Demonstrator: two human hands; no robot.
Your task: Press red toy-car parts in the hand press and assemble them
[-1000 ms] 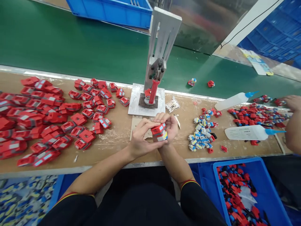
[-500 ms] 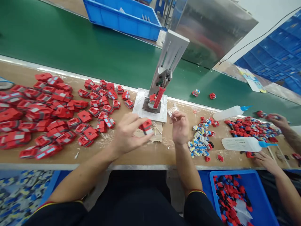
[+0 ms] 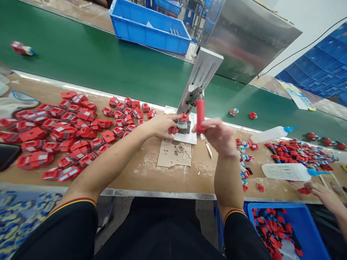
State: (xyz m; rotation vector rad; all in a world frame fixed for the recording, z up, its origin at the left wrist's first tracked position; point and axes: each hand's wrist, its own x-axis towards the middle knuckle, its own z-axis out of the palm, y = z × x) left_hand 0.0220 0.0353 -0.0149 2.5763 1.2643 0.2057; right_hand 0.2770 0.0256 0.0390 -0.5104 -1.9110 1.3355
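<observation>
My left hand (image 3: pixel 162 125) reaches to the base of a small hand press (image 3: pixel 200 70). Between its thumb and fingers is a red and grey plastic part (image 3: pixel 172 130), while the index finger stretches toward the red piece (image 3: pixel 183 117) under the press head. A grey rounded seat (image 3: pixel 182 125) sits below that piece on the metal base plate (image 3: pixel 187 138). My right hand (image 3: pixel 221 136), slightly blurred, is closed around the lower end of the press's red lever handle (image 3: pixel 200 115).
Red parts (image 3: pixel 62 131) are heaped at left. Cardboard (image 3: pixel 169 155) lies before the press. Glue bottles (image 3: pixel 286 172) and small parts stand at right, near a co-worker's hand (image 3: pixel 322 193). Behind runs a green belt (image 3: pixel 81 50) with a blue crate (image 3: pixel 149 32) beyond. A blue bin (image 3: pixel 306 231) is below.
My left hand has carried a red part forward to the press base. My right hand has moved up onto the lever handle, which has swung outward. A toy piece has appeared on the belt at far left.
</observation>
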